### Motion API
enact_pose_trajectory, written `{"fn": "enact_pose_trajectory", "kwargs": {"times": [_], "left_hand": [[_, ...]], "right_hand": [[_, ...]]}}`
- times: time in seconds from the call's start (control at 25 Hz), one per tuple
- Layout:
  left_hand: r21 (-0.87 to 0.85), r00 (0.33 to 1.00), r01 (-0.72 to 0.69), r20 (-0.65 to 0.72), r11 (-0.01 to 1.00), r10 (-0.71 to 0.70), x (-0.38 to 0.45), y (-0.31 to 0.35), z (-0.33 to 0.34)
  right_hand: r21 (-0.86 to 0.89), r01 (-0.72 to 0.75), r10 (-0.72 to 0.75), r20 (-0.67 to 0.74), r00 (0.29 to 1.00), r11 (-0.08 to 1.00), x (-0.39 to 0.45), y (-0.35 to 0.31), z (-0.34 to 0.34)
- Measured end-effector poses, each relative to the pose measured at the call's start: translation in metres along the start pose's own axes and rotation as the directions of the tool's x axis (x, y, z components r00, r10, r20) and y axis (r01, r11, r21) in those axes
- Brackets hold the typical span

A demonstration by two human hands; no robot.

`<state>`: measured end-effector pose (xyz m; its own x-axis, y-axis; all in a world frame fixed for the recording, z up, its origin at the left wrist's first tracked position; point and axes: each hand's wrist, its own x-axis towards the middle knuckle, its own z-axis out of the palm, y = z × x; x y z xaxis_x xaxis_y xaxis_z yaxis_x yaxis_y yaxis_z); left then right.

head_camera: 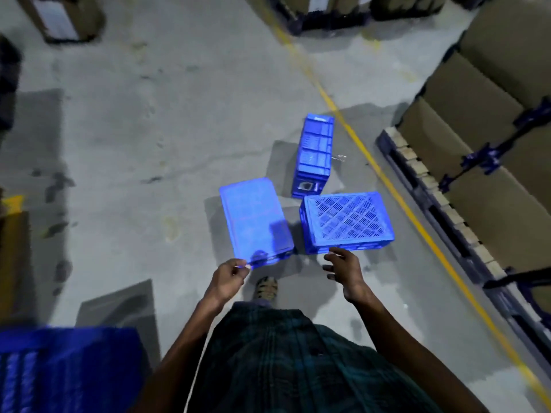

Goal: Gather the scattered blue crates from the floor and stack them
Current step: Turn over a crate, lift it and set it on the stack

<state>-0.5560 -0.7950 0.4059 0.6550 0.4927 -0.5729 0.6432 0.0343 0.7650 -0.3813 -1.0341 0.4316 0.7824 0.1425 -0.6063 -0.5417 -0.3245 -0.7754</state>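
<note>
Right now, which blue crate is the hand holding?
The left crate. The left hand pinches its near corner; the other two sit untouched.

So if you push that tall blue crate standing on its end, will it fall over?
Probably yes. The crate standing on its end rests on its small end face and rises tall and narrow, so a push high up would likely tip it. It looks like stiff ribbed plastic, so it should keep its shape. On the smooth concrete floor, a low push might slide it instead.
</note>
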Motion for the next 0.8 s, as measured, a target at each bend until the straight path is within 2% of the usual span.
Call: {"fn": "enact_pose_trajectory", "kwargs": {"times": [0.08,0.24,0.36,0.48,0.64,0.8], "left_hand": [[0.066,0.999,-0.025,0.045,0.998,0.022,0.032,0.036,0.02],[0.135,0.992,-0.034,0.123,0.99,0.017,0.121,0.098,0.068],[0.163,0.975,-0.13,0.201,0.978,0.096,0.172,0.166,0.132],[0.153,0.916,-0.215,0.374,0.965,0.145,0.21,0.244,0.209],[0.152,0.88,-0.232,0.453,0.961,0.141,0.251,0.3,0.289],[0.173,0.915,-0.192,0.386,0.966,0.113,0.291,0.326,0.359]], "right_hand": [[0.072,0.018,-0.013,-0.073,0.997,0.997,0.026,-0.017,-0.026],[0.15,0.15,-0.11,-0.246,0.963,0.977,0.076,-0.066,-0.072],[0.169,0.144,-0.082,-0.333,0.939,0.975,0.111,-0.098,-0.118],[0.194,0.128,-0.034,-0.426,0.904,0.973,0.154,-0.125,-0.169],[0.133,0.084,-0.019,-0.43,0.903,0.987,0.204,-0.152,-0.222],[0.078,0.024,0.009,-0.407,0.913,0.997,0.282,-0.172,-0.288]]}}
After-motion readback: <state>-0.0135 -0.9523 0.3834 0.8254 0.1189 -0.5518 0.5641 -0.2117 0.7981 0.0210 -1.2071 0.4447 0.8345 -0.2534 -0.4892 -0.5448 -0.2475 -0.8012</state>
